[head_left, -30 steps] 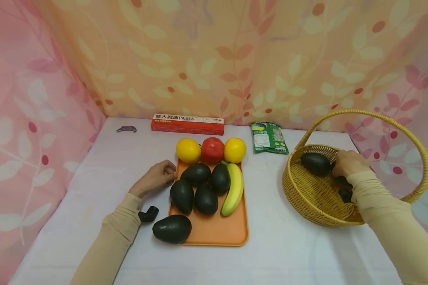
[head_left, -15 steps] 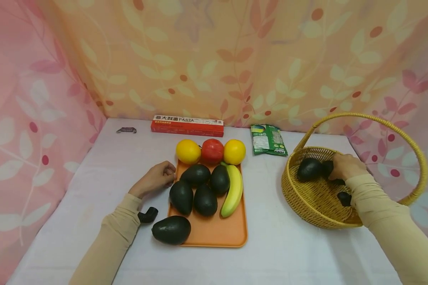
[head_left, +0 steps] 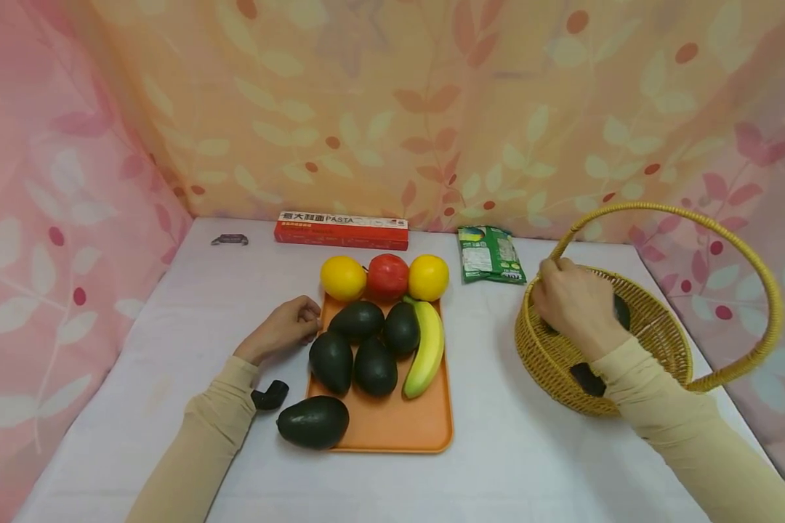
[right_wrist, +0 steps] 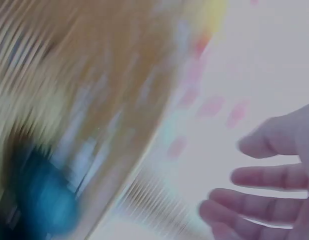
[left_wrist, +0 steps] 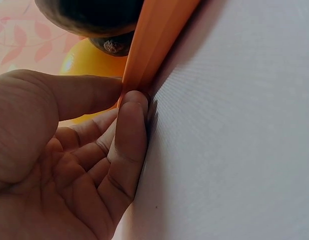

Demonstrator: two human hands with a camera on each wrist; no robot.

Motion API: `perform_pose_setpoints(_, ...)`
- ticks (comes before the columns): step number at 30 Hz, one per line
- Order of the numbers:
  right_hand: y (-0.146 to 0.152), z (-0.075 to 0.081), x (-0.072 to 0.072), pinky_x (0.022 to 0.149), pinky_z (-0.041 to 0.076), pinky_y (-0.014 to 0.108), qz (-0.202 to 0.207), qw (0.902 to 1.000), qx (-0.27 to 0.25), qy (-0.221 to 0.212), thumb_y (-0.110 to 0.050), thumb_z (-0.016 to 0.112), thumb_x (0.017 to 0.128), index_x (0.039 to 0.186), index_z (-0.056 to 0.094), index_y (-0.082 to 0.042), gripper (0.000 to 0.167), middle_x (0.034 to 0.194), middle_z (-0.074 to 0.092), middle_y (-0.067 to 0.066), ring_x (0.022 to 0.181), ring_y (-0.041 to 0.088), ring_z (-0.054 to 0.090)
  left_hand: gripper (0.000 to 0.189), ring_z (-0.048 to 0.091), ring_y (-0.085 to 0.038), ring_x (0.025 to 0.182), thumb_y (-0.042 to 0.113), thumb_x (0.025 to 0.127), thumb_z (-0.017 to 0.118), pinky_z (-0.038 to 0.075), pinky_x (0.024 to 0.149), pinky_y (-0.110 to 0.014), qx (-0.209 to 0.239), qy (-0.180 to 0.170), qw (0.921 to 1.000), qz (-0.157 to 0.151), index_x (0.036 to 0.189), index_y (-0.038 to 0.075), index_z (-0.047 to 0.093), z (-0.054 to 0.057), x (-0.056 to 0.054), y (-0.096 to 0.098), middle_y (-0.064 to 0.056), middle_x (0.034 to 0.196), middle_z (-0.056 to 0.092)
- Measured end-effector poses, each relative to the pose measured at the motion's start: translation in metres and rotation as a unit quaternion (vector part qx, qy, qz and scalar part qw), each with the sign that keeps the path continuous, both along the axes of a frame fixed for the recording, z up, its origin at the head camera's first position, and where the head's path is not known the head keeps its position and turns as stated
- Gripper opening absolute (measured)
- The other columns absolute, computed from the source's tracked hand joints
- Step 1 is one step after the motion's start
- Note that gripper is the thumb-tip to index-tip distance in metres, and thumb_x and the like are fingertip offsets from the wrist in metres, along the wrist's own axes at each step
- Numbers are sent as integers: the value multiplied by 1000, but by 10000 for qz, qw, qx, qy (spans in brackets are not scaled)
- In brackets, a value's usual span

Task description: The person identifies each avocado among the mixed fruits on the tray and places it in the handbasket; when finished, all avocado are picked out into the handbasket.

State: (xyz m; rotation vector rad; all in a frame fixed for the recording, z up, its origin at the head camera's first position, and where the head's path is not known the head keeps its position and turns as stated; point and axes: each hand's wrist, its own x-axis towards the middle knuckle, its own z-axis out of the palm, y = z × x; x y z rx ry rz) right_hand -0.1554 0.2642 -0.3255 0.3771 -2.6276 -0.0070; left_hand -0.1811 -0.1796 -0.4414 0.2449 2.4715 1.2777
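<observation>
My left hand (head_left: 286,331) is at the left edge of an orange tray (head_left: 405,425). In the left wrist view its thumb and fingers pinch the tray's rim (left_wrist: 157,37). On the tray lie several dark green avocados (head_left: 331,362) and a banana (head_left: 425,350); one avocado (head_left: 314,422) overhangs the near left corner. My right hand (head_left: 578,301) is over the left side of a wicker basket (head_left: 667,327), near the foot of its handle. The blurred right wrist view shows its fingers extended with nothing held. Inside the basket a dark avocado (head_left: 621,312) is partly hidden behind the hand.
Two yellow fruits (head_left: 343,278) flank a red fruit (head_left: 388,276) at the tray's far end. Behind stands a red pasta box (head_left: 341,232). A green packet (head_left: 490,254) lies near the back, and a small dark object (head_left: 230,239) at the back left. The basket's tall handle (head_left: 726,236) arches up.
My right hand has let go of an avocado inside the basket and moved left to the basket's left rim. My left hand has stayed on the tray's edge.
</observation>
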Motion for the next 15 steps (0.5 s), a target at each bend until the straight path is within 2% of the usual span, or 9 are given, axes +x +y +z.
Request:
perform_pose_setpoints(1, -18, -3, 6, 40, 39, 47, 268, 9993, 12, 260, -14, 65, 82, 84, 60, 0, 15, 72, 59, 19, 53, 37, 55, 26, 57, -18, 71, 13, 96, 57, 50, 68, -29, 6, 16, 10000, -5, 117, -3, 52, 0, 0, 0, -14, 91, 63)
perform_pose_setpoints(3, -55, -8, 19, 46, 46, 44, 800, 9955, 52, 503, -17, 68, 83, 91, 64, -2, 18, 78, 63, 15, 61, 34, 59, 26, 56, -18, 70, 13, 96, 57, 50, 67, -29, -5, 59, 10000, -32, 117, -3, 52, -1, -1, 0, -14, 90, 63)
perform_pose_setpoints(8, -135, -30, 55, 63, 53, 34, 1894, 9811, 137, 362, -31, 71, 84, 108, 66, -8, 34, 95, 66, 9, 80, 25, 62, 26, 57, -17, 69, 12, 96, 58, 50, 66, -28, 32, 105, 9999, -57, 116, -3, 52, -3, -2, 1, -13, 89, 63)
perform_pose_setpoints(11, -167, -44, 72, 74, 52, 33, 2303, 9724, 239, 300, -40, 69, 84, 117, 63, -12, 44, 105, 65, 8, 93, 24, 61, 26, 57, -18, 70, 12, 95, 58, 50, 66, -28, 92, 131, 9999, -48, 115, -3, 52, -2, -1, 2, -13, 89, 63)
perform_pose_setpoints(15, -196, -59, 84, 92, 48, 38, 2604, 9640, 532, 48, -54, 61, 87, 132, 56, -16, 59, 125, 61, 10, 115, 26, 56, 26, 58, -18, 69, 13, 95, 58, 50, 66, -28, 32, 128, 9999, -13, 115, -3, 53, 0, 1, 1, -14, 89, 63)
